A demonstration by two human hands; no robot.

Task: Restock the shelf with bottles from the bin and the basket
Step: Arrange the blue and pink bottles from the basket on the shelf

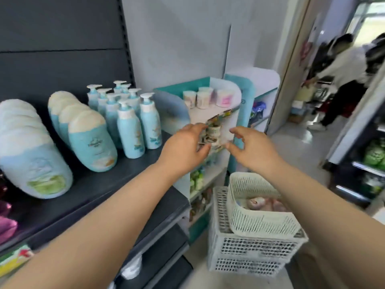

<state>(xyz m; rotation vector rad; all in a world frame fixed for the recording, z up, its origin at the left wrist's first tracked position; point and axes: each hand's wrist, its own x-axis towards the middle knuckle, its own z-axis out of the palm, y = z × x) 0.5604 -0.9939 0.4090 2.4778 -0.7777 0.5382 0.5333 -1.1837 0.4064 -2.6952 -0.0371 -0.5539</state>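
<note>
**Over the shelf's end: both hands out, nothing held**

At the right end of the dark shelf (93, 184) both bare forearms stretch forward, and the hands hang in the air in front of a small teal-and-white display stand (248, 94).

The left hand (183, 149) has its fingers straight and loosely together, thumb apart below them. The fingertips lie against a blur of small printed packets (212, 132) on the stand (whether they touch them I cannot tell).

The right hand (248, 149) is relaxed, with forefinger and thumb curved toward each other, a clear gap between them and nothing in it.

Blue pump bottles (130, 130) stand upright in a tight cluster toward the back of the dark shelf, left of the left hand. Further left, two rows of blue-and-white containers (91, 142) lie tilted on their sides.

Down on the floor below the right forearm, a cream slotted basket (260, 224) sits on top of a white latticed bin (250, 253). Pale pink things (268, 204) lie in the basket, too blurred to name.

Small round tubs (203, 99) stand on the stand's top tier. Through the doorway on the right, people (341, 65) are bent over something.
</note>
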